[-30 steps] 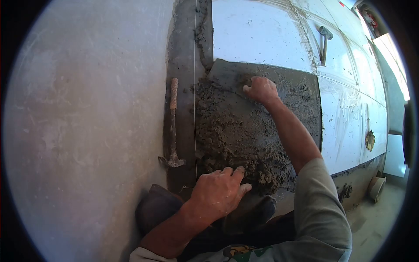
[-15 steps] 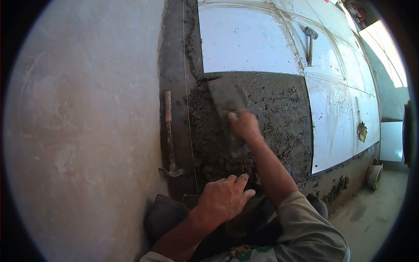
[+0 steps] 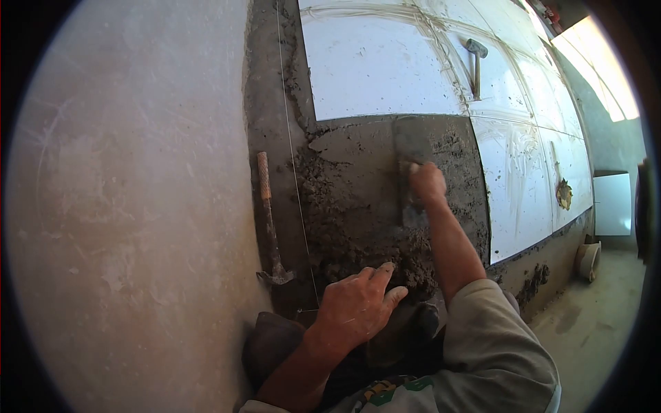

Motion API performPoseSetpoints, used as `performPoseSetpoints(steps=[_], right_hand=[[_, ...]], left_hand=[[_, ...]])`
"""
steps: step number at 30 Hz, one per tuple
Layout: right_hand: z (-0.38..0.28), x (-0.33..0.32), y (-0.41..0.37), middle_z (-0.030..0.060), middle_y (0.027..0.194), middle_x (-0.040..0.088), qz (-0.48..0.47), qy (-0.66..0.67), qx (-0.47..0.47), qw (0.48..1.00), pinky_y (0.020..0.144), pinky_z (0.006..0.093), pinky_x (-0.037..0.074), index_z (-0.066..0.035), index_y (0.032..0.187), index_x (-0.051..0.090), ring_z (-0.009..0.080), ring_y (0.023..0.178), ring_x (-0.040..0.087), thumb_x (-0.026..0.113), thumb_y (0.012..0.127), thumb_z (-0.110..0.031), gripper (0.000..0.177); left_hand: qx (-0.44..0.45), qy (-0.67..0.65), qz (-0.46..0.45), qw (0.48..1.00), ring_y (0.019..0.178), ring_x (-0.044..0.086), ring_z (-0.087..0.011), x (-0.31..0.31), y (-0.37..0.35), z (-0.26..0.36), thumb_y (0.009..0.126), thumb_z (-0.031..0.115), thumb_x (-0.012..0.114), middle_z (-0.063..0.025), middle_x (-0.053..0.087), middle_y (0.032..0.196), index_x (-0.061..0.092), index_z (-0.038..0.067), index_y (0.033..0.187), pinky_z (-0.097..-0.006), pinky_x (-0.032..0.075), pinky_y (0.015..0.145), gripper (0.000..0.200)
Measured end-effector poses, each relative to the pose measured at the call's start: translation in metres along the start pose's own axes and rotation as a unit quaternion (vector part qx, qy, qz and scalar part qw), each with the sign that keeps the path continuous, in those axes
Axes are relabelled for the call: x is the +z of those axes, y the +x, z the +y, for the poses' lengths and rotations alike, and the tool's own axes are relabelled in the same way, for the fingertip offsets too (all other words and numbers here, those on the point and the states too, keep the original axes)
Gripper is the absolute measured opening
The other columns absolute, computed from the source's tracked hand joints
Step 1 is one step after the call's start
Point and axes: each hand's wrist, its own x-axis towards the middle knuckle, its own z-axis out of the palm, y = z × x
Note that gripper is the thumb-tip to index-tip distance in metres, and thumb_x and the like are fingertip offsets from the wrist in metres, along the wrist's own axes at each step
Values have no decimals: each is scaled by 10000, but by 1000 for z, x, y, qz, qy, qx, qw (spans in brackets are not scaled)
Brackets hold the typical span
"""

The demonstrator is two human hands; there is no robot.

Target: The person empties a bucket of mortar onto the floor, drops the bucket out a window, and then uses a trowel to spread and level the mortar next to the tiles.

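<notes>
My right hand point(image 3: 428, 183) is closed on the handle of a flat metal trowel point(image 3: 413, 141), whose long blade lies on the wet mortar point(image 3: 358, 175), close to the edge of a white tile point(image 3: 379, 76). Behind the blade's left side the mortar is smooth; nearer me it is lumpy. My left hand point(image 3: 354, 306) hangs over the near edge of the mortar with nothing in it, thumb and fingers apart. A taut string point(image 3: 292, 148) runs along the mortar's left side.
A hammer point(image 3: 270, 220) with a worn handle lies between wall point(image 3: 138, 206) and string. On the tiles at the right rest a mallet point(image 3: 476, 65) and a mortar-smeared lump point(image 3: 564, 195). A bucket-like container point(image 3: 589, 261) lies on the floor at the right.
My right hand has swept the trowel to the right across the mortar, leaving a smoother surface at the upper left. My left hand has hardly moved. The view has shifted slightly.
</notes>
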Motion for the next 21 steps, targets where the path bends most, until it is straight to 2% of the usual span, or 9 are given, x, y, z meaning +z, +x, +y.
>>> performPoseSetpoints(steps=[1, 3, 4, 8, 10, 12, 14, 16, 21], right_hand=[[7, -6, 2, 289, 976, 647, 0, 0, -1, 1000, 795, 454, 525, 74, 995, 622, 382, 883, 667, 538, 894, -406, 499], [10, -26, -1, 274, 897, 658, -86, 122, 120, 982, 662, 444, 544, 104, 996, 608, 357, 722, 688, 549, 886, -395, 515], [8, -25, -9, 233, 793, 662, -32, 212, 161, 963, 532, 423, 529, 132, 969, 598, 322, 570, 670, 545, 890, -369, 510], [-8, 6, -8, 209, 674, 661, -79, 259, 167, 948, 608, 410, 541, 146, 874, 634, 304, 569, 673, 535, 903, -368, 524], [-36, 19, -16, 205, 660, 659, -107, 230, 114, 961, 625, 413, 546, 161, 883, 624, 301, 584, 680, 533, 904, -375, 544], [-60, 32, -24, 216, 681, 646, -161, 217, 47, 962, 529, 419, 530, 153, 912, 602, 302, 548, 669, 527, 909, -362, 521], [-86, 42, -36, 215, 669, 649, -171, 206, 31, 963, 567, 414, 541, 158, 902, 603, 306, 558, 673, 525, 908, -373, 536], [-112, 38, -54, 205, 674, 668, -201, 186, 18, 961, 741, 401, 544, 113, 874, 649, 311, 669, 695, 516, 904, -392, 523], [-136, 44, -73, 175, 658, 669, -215, 168, -9, 962, 764, 408, 538, 67, 850, 665, 308, 714, 696, 518, 890, -386, 478]], left_hand=[[0, 0, 1, 1000, 835, 661, -327, -1, -1, 1, 910, 433, 550, -147, 649, 961, 569, 54, 1210, -401, 542, 721, 484], [-8, -12, -15, 1000, 839, 662, -326, -3, 0, 2, 909, 436, 551, -150, 650, 965, 570, 55, 1211, -396, 543, 727, 486], [-8, -14, -15, 1000, 839, 662, -326, -3, 1, 2, 909, 436, 551, -150, 650, 965, 570, 55, 1211, -396, 543, 727, 486], [-3, -19, -9, 1000, 840, 664, -320, -1, 0, 2, 910, 440, 546, -148, 650, 964, 565, 57, 1217, -395, 545, 725, 491], [-7, -19, -9, 1000, 839, 665, -318, -4, 1, 2, 911, 440, 545, -146, 650, 963, 563, 58, 1219, -394, 545, 724, 491], [-16, -20, -18, 999, 837, 665, -316, -6, 2, 4, 912, 438, 542, -144, 649, 961, 560, 54, 1220, -392, 545, 720, 493], [-17, -16, -24, 999, 838, 664, -316, -5, 2, 4, 914, 438, 539, -144, 648, 962, 560, 52, 1220, -392, 544, 719, 492], [-22, -6, -29, 999, 839, 664, -315, -5, 3, 2, 916, 437, 536, -144, 648, 964, 559, 51, 1220, -391, 543, 718, 492], [-20, -9, -6, 1000, 824, 663, -327, -1, 3, -1, 917, 420, 541, -145, 646, 968, 561, 46, 1212, -403, 543, 715, 477]])
